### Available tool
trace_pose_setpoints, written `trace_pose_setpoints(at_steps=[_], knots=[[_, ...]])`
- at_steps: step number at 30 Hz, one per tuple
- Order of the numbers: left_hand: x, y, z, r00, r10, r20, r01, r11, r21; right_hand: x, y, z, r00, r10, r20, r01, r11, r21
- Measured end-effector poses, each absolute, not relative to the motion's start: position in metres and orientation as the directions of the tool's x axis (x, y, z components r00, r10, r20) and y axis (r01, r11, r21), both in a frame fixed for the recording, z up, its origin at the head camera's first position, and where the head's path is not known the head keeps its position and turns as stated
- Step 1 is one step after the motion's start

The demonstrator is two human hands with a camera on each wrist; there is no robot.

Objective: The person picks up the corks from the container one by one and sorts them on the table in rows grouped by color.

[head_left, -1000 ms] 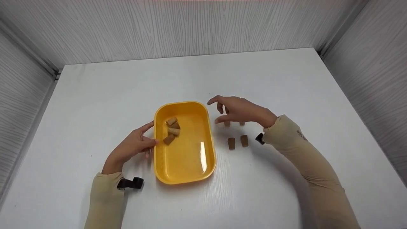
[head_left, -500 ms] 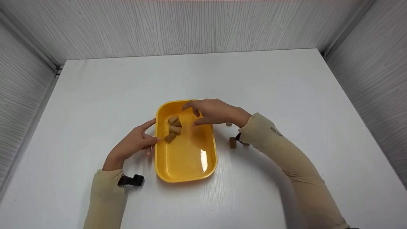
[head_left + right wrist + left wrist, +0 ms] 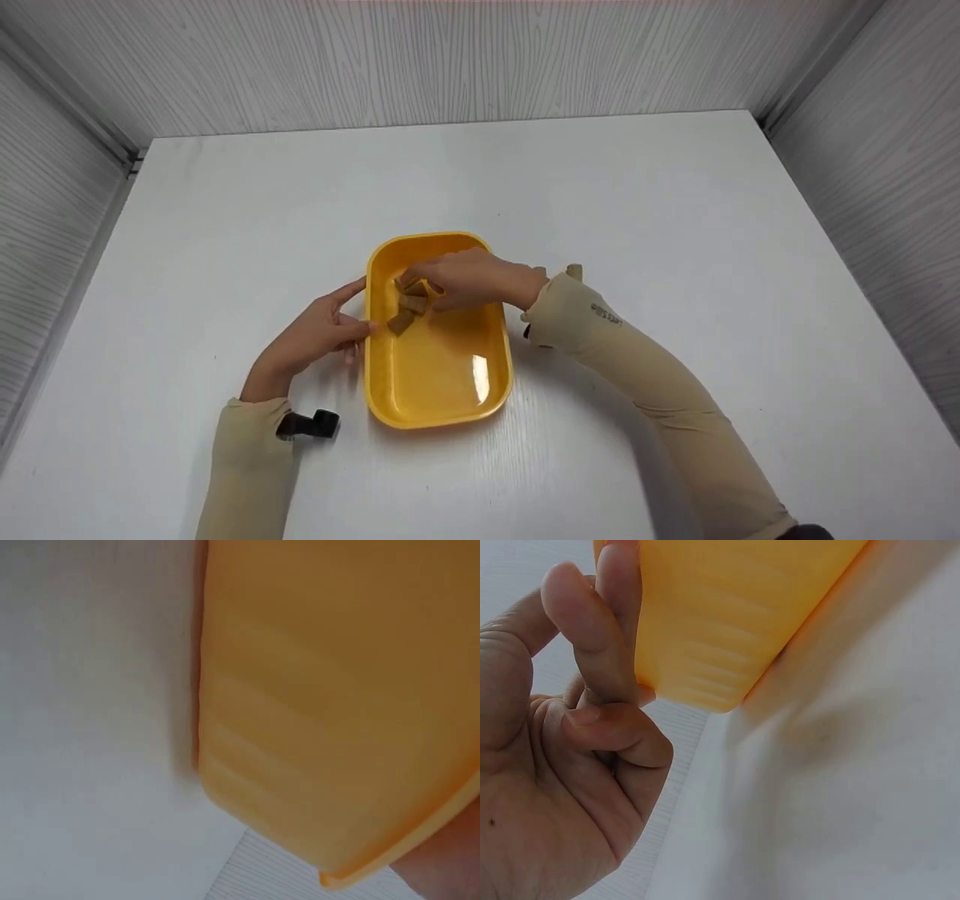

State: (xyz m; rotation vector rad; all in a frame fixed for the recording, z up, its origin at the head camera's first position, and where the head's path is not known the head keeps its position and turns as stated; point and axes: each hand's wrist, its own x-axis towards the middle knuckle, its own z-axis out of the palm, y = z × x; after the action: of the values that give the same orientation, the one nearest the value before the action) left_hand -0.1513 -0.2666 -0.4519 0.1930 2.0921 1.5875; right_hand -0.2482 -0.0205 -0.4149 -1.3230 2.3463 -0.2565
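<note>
A yellow plastic tray [image 3: 442, 397] stands on the white table, with several tapered cork stoppers [image 3: 401, 322] along its left inner side. My left hand [image 3: 315, 341] holds the tray's left edge, thumb over the rim and a finger along the outer wall; other fingers [image 3: 622, 735] are curled below. Reaching over the right rim, my right hand [image 3: 469, 277] is inside the tray, index finger at the upper corks and thumb apart from it. The right wrist view shows mostly the tray's outer wall [image 3: 322, 705], with the fingers hidden.
Another cork [image 3: 574, 271] shows on the table just behind the right sleeve [image 3: 600, 330], with part of one more beside the wrist. Grey wood-grain panels [image 3: 450, 67] enclose the table [image 3: 262, 195] at the back and sides.
My right hand has moved left from above the table corks, across the tray's right rim, down to the corks inside. The left hand has stayed at the tray's edge.
</note>
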Motion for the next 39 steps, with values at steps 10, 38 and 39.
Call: trace_pose_setpoints(at_steps=[10, 38, 39], knots=[[-0.151, -0.265, -0.451, -0.866, 0.384, -0.321, -0.188, 0.345, 0.920, -0.245, -0.033, -0.429, -0.447, -0.857, -0.256, -0.819, 0.507, -0.269], [-0.152, -0.264, -0.450, -0.863, 0.379, -0.334, -0.200, 0.350, 0.915, -0.232, -0.025, -0.428, -0.309, -0.891, -0.333, -0.867, 0.408, -0.288], [-0.152, -0.264, -0.450, -0.863, 0.380, -0.333, -0.201, 0.347, 0.916, -0.230, -0.025, -0.428, -0.300, -0.887, -0.350, -0.870, 0.405, -0.281]])
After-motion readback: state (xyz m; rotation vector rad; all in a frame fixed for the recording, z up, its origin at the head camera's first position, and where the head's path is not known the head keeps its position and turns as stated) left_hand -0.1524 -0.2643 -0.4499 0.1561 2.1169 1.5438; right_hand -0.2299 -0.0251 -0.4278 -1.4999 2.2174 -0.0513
